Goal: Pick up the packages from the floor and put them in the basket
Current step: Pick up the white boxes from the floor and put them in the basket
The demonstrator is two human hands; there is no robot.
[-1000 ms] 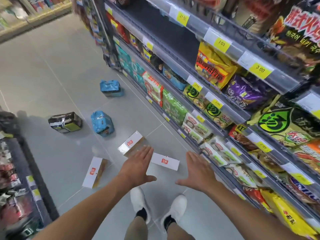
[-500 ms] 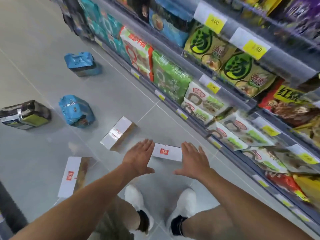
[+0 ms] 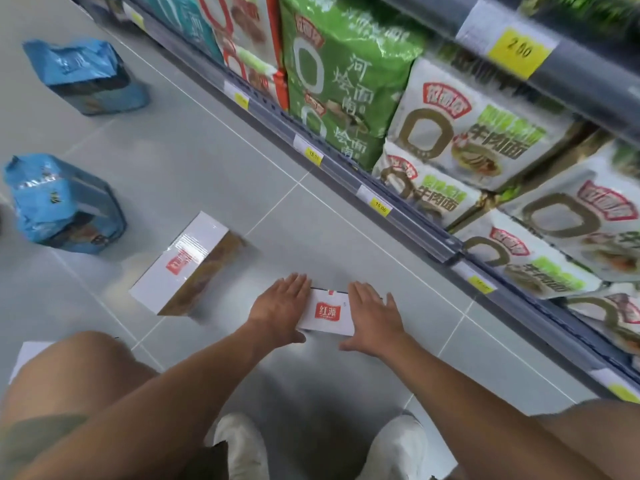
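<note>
– Shoes (image 3: 239, 445) sat close under the crouch, knees wide. Where were the hands?

– Low over the floor (image 3: 207, 161). The left hand (image 3: 280, 306) and the right hand (image 3: 374, 317) lay flat, fingers straight and uncurled, one at each end of the small white box (image 3: 327, 315). It lay flat on the tile between them.

– So no real hold?

– None that showed. Squeezed only from its ends, I judged it could slip out or skid on the smooth tile. Whether the thumbs had got under its near edge, I couldn't tell.

– Anything beside it?

– A bigger white box (image 3: 183, 268) lay near the left hand, not touching; a swinging elbow could knock it. A third box (image 3: 29, 355) peeked from behind the left knee, easy to overlook or kneel on.

– Farther out?

– The near blue bag (image 3: 65, 206) and the far blue bag (image 3: 86, 74), well apart. They looked soft, likely to sag if grabbed by a corner.

– And the basket?

– Not in view. Rising and turning to find it with a loose hold risked a drop, and the shelf (image 3: 408, 216) ran close on the right, where a shoulder might brush the packs.
</note>
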